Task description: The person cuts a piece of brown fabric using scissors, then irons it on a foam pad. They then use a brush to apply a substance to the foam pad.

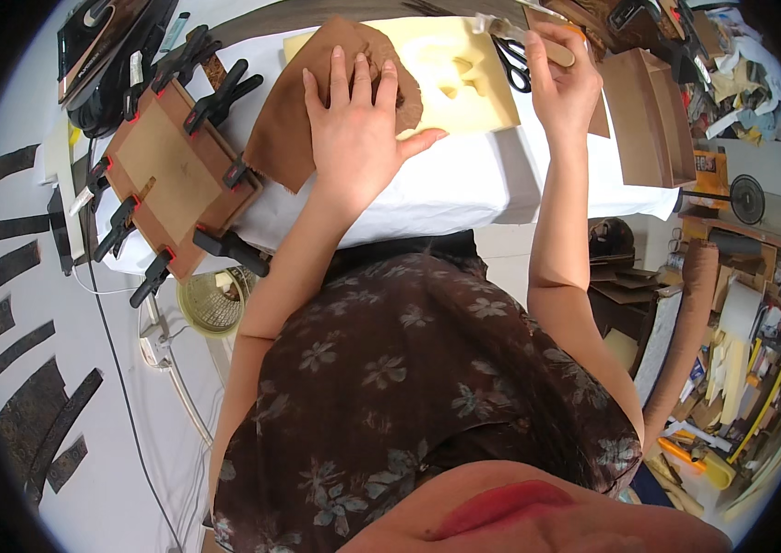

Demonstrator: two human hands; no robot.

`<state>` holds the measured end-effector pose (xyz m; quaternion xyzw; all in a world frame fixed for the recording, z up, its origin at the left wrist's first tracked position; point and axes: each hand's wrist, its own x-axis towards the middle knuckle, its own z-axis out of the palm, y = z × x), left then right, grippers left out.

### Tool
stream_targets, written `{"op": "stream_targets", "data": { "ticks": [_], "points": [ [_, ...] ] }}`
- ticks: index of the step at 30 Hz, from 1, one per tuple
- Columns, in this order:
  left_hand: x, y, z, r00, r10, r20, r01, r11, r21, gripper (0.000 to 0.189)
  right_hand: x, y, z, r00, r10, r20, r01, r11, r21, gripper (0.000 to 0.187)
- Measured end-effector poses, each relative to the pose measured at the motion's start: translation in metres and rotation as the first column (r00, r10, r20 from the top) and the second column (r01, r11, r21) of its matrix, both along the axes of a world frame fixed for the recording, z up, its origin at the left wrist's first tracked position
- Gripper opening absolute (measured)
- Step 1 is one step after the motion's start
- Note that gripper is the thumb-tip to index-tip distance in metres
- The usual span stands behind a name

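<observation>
My left hand [356,142] lies palm down with fingers spread on a brown piece of fabric or soft leather [280,148]. The brown piece has a ragged edge and overlaps a yellow sheet [491,114]; glossy, uneven shapes show on the sheet's surface. Raised to the right, my right hand [565,86] grips a flat brush [511,30] by its pale wooden handle. Its bristle end points left, above the sheet's upper right corner. Black-handled scissors [515,68] rest between the sheet and my right hand, partly hidden.
White cloth [432,183] covers the worktop. To the left, several black spring clamps [223,100] grip a framed brown board [166,162]. An open cardboard box [643,117] stands right. Below are a plastic basket [207,314] and, farther right, a tall brown roll [684,345].
</observation>
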<state>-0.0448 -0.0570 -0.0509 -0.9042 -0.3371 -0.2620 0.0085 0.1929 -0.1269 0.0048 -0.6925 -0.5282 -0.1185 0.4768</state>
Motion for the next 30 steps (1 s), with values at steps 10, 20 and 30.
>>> {"op": "stream_targets", "data": {
  "ticks": [10,20,30],
  "points": [
    [-0.001,-0.001,0.001,1.000,0.003,0.000,-0.003,1.000,-0.016,0.095,-0.013,-0.017,0.021,0.902,0.383,0.198,-0.318,0.901,-0.295,0.018],
    [-0.001,-0.002,0.005,1.000,-0.004,0.006,0.004,1.000,-0.031,0.093,-0.023,-0.004,0.013,0.914,0.336,0.227,-0.275,0.925,-0.260,0.017],
    [0.000,-0.001,0.001,1.000,-0.004,0.016,0.004,1.000,-0.018,0.095,-0.030,-0.010,0.011,0.899,0.392,0.193,-0.328,0.897,-0.295,0.019]
  ]
}}
